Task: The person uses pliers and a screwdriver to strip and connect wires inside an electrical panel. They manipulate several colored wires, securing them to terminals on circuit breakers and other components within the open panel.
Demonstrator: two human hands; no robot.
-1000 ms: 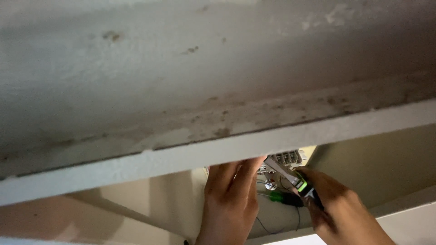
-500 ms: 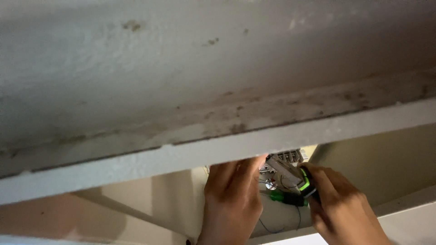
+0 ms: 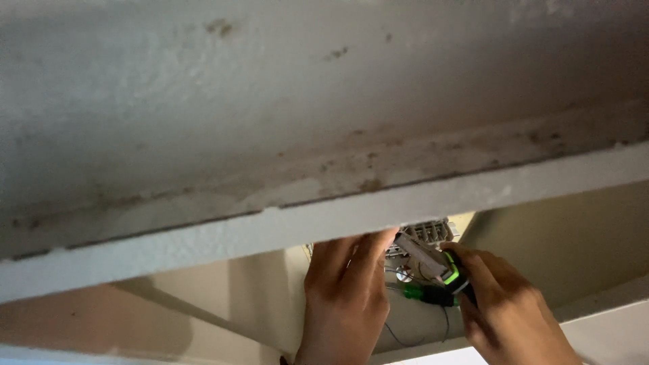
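Under the beam, bottom of frame: left hand [image 3: 346, 297] is raised, fingers together and extended, tips hidden behind the beam's lower edge, so can't tell whether they grip anything. Just right of it, right hand [image 3: 508, 309] is closed around the black-and-bright-green handled tool [image 3: 451, 276]; its pale metal shaft angles up-left toward the left fingertips. A second bright green piece [image 3: 414, 293] sits just below the tool, between the two hands; too small to identify.

Between and behind the hands: recessed pale cavity [image 3: 412, 323] in the off-white surface. Inside it: thin dark wires [image 3: 405, 332] looping down, a small round shiny metal part [image 3: 403, 274], and a grey ribbed metal block [image 3: 427, 232] at the top edge, partly cut off by the beam. The tool tip points into this cavity, near the ribbed block.

Above: long off-white painted beam [image 3: 324, 223] runs diagonally across the frame, smooth face, chipped along the upper edge. Beyond it, rough textured white plaster ceiling [image 3: 304, 88], matte, with brown-black spots and a dirty band where it meets the beam. Far right: plain beige wall [image 3: 574, 236], smooth, in shadow.
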